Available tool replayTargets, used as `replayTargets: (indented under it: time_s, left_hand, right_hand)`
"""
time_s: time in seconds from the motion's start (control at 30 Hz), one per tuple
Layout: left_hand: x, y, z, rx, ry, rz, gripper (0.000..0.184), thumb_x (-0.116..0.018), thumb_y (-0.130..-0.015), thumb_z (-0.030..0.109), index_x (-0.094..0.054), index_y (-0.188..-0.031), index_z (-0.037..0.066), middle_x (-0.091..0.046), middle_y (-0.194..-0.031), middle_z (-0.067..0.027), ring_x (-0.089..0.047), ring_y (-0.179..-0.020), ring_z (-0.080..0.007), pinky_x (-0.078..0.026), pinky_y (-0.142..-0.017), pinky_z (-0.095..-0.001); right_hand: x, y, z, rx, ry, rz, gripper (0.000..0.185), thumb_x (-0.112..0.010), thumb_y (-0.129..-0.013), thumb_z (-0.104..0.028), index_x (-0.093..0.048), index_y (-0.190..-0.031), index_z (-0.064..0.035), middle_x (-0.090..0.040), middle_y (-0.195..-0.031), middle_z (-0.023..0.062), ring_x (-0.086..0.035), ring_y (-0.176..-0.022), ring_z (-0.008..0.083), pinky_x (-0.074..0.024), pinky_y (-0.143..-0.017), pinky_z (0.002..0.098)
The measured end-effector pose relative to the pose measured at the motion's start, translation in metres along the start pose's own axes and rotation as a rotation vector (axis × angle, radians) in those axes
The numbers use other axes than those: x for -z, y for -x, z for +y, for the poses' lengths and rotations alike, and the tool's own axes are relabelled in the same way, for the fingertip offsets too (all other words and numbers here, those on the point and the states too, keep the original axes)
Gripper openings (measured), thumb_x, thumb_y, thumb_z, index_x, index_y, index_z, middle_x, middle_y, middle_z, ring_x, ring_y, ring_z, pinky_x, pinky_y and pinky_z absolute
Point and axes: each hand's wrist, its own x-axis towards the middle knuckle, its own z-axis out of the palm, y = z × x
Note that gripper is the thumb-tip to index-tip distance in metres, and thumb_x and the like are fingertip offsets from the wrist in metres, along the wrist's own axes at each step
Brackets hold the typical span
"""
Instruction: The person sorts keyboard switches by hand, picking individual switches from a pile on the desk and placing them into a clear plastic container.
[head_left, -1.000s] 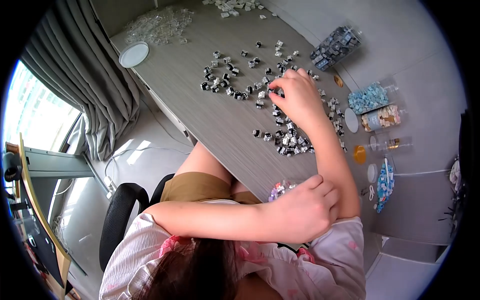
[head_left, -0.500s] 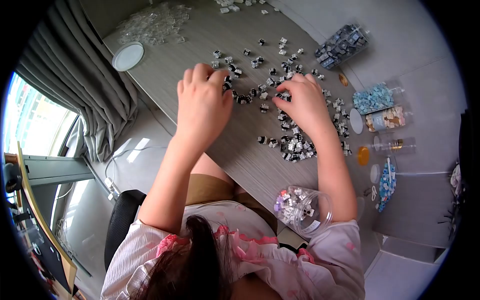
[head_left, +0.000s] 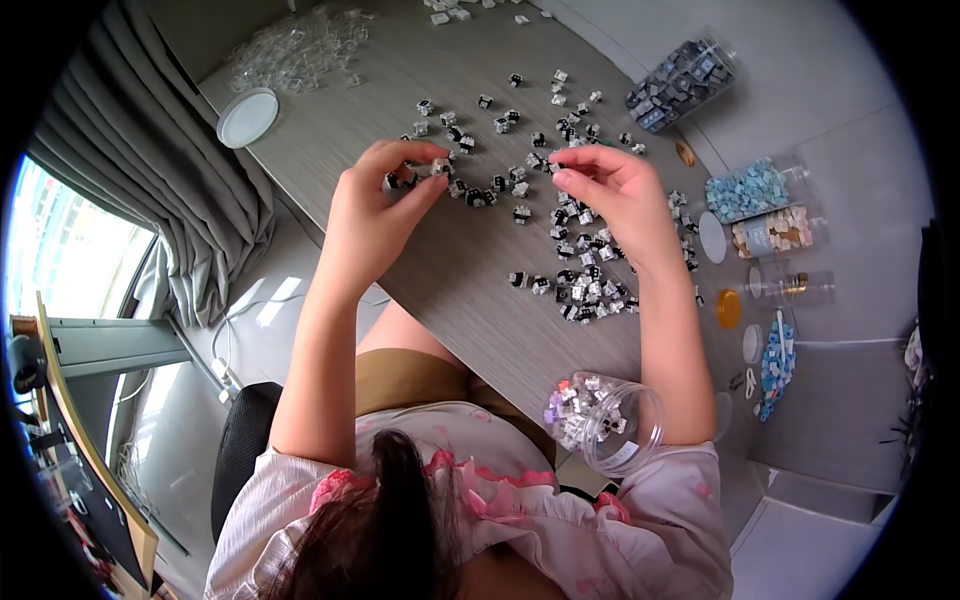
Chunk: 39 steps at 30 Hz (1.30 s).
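Observation:
Between the thumb and index finger of my left hand [head_left: 372, 205] is a small keyboard switch [head_left: 440, 168], pale on the side that shows. My right hand [head_left: 622, 200] pinches another keyboard switch [head_left: 556, 168], black and white, at its fingertips. Both hands are just above the table, a short gap apart. Many loose black-and-white switches [head_left: 590, 292] lie scattered between and around them, some partly hidden under the right hand and wrist. Close to my right forearm, a clear jar [head_left: 625, 455] lies on its side with white, purple and orange switches inside.
Clear plastic pieces [head_left: 300, 50] are heaped at the far left beside a white round lid [head_left: 248, 118]. Along the right lie jars of grey pieces [head_left: 683, 85], blue pieces [head_left: 747, 190] and cream pieces [head_left: 775, 232]. An orange lid [head_left: 728, 308] and a blue-filled bag [head_left: 776, 370] are nearer.
My left hand has turned and drawn down slightly, bringing a pinched switch into view. My right hand's fingertips have moved slightly left and up, with a switch now visible between them.

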Motion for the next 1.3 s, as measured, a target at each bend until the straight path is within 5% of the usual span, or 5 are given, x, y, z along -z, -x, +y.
replayTargets:
  time_s: [0.27, 0.57, 0.9, 1.17, 1.3]
  left_hand:
    - [-0.008, 0.026, 0.024, 0.155, 0.723, -0.232, 0.028, -0.064, -0.090, -0.002, -0.065, -0.118, -0.002, -0.070, -0.109, -0.0084, -0.064, -0.104, -0.0142, -0.049, -0.092, -0.0268]
    - [-0.062, 0.088, 0.083, 0.323, 1.098, -0.646, 0.014, -0.067, -0.091, 0.000, -0.060, -0.103, -0.001, -0.067, -0.094, -0.0026, -0.063, -0.091, -0.0072, -0.052, -0.080, -0.0239]
    - [-0.073, 0.121, 0.107, -0.597, 0.113, -0.503, 0.026, -0.077, -0.076, 0.008, -0.068, -0.100, 0.005, -0.067, -0.094, -0.0062, -0.061, -0.088, -0.0232, -0.044, -0.075, -0.0359]
    - [-0.067, 0.120, 0.099, -0.684, 0.165, -0.414, 0.016, -0.079, -0.076, 0.010, -0.071, -0.089, 0.006, -0.064, -0.087, -0.0031, -0.059, -0.079, -0.0191, -0.042, -0.070, -0.0319]
    - [-0.060, 0.113, 0.075, -0.714, 0.063, -0.307, 0.025, -0.079, -0.080, 0.011, -0.061, -0.064, 0.008, -0.051, -0.057, 0.0001, -0.050, -0.054, -0.0182, -0.037, -0.060, -0.0332]
  right_hand:
    - [-0.018, 0.024, -0.043, 0.069, -0.317, -0.140, 0.023, -0.069, -0.089, -0.002, -0.068, -0.112, 0.0018, -0.069, -0.109, 0.0057, -0.064, -0.098, 0.0117, -0.0525, -0.088, 0.0258]
    - [-0.001, 0.128, -0.087, 0.366, 0.279, -0.081, 0.025, -0.078, -0.077, -0.003, -0.072, -0.102, -0.0018, -0.064, -0.093, 0.0087, -0.061, -0.073, 0.0130, -0.0480, -0.060, 0.0236]
    - [0.024, 0.198, -0.068, 0.426, 0.297, -0.080, 0.032, -0.087, -0.064, -0.002, -0.074, -0.093, -0.0033, -0.064, -0.086, 0.0084, -0.063, -0.071, 0.0176, -0.0501, -0.059, 0.0271]
    - [0.029, 0.192, -0.061, 0.571, 0.300, -0.109, 0.025, -0.084, -0.069, -0.002, -0.072, -0.091, -0.0005, -0.062, -0.078, 0.0071, -0.060, -0.070, 0.0180, -0.0485, -0.060, 0.0299]
    - [0.032, 0.187, -0.033, 0.532, 0.039, 0.222, 0.024, -0.062, -0.093, -0.010, -0.057, -0.070, -0.0026, -0.048, -0.065, 0.0012, -0.044, -0.059, 0.0136, -0.0412, -0.060, 0.0311]
